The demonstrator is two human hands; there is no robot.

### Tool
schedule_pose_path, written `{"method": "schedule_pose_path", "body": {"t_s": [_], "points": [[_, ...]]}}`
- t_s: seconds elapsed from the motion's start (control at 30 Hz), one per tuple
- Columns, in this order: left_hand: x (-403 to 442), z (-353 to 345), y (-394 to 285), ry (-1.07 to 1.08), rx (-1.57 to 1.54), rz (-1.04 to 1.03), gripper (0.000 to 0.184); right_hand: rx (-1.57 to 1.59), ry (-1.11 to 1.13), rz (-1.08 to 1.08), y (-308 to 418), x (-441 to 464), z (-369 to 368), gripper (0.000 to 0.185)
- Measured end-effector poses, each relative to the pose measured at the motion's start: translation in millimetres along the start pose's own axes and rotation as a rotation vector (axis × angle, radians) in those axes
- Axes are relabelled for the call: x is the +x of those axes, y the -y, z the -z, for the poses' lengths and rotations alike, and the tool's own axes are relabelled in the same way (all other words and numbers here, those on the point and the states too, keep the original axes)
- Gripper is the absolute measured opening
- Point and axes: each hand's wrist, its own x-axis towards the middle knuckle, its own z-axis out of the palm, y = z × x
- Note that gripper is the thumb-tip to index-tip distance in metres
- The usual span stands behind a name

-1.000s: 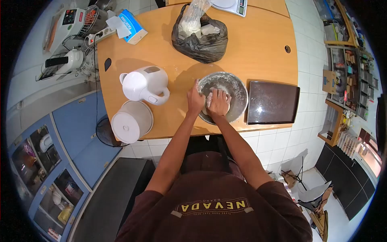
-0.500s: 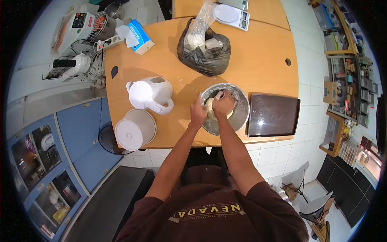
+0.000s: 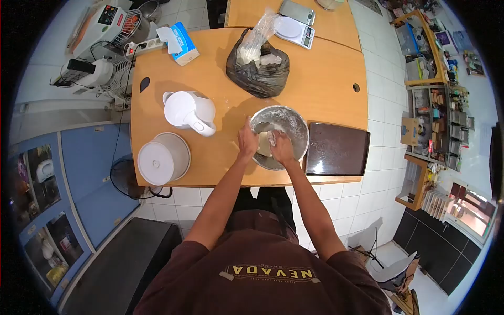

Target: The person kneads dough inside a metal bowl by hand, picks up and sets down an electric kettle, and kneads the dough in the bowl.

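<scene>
A steel mixing bowl [image 3: 299, 122] stands near the table's front edge, its inner wall smeared with flour. In it lies a pale lump of dough [image 3: 264, 145]. My left hand [image 3: 247, 140] grips the bowl's left rim, thumb pointing up along the edge. Inside the bowl, my right hand [image 3: 282, 147] has its floury fingers curled on the dough's right side. Its palm side and part of the dough are hidden. Close to the bowl on the right is a dark rectangular baking tray [image 3: 337, 149].
A white electric kettle [image 3: 181, 109] and a white lidded tub [image 3: 164, 158] stand to the left. Farther back are a black plastic bag [image 3: 252, 79] with a clear bag of white powder, a kitchen scale [image 3: 294, 31] and a tissue box [image 3: 184, 44].
My right hand has drawn back from the middle of the dough to its right near side, so the dough's left part shows more. My left hand stays on the rim. The whole view has shifted.
</scene>
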Motion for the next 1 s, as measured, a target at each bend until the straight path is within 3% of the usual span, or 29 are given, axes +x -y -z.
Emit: {"method": "schedule_pose_path", "body": {"t_s": [0.13, 0.23, 0.33, 0.47, 0.9, 1.0], "points": [[-6, -3, 5, -0.027, -0.042, -0.014, 0.071, -0.011, -0.173, 0.024, 13, -13, 15, 0.027], [-4, -7, 10, -0.061, -0.048, -0.039, 0.073, 0.004, -0.07, -0.115, 23, -19, 27, 0.026], [-3, -5, 5, -0.011, -0.005, 0.025, 0.073, 0.086, 0.175, -0.441, 38, -14, 26, 0.031], [-3, -4, 4, -0.025, -0.073, -0.03, 0.071, -0.195, -0.149, -0.23, 40, -24, -9, 0.041], [5, -9, 7, -0.071, -0.072, -0.205, 0.062, -0.265, -0.192, -0.223, 10, 23, -45, 0.028], [2, -9, 10, -0.047, -0.06, -0.205, 0.063, -0.246, -0.133, -0.376, 4, 41, -45, 0.035]]}}
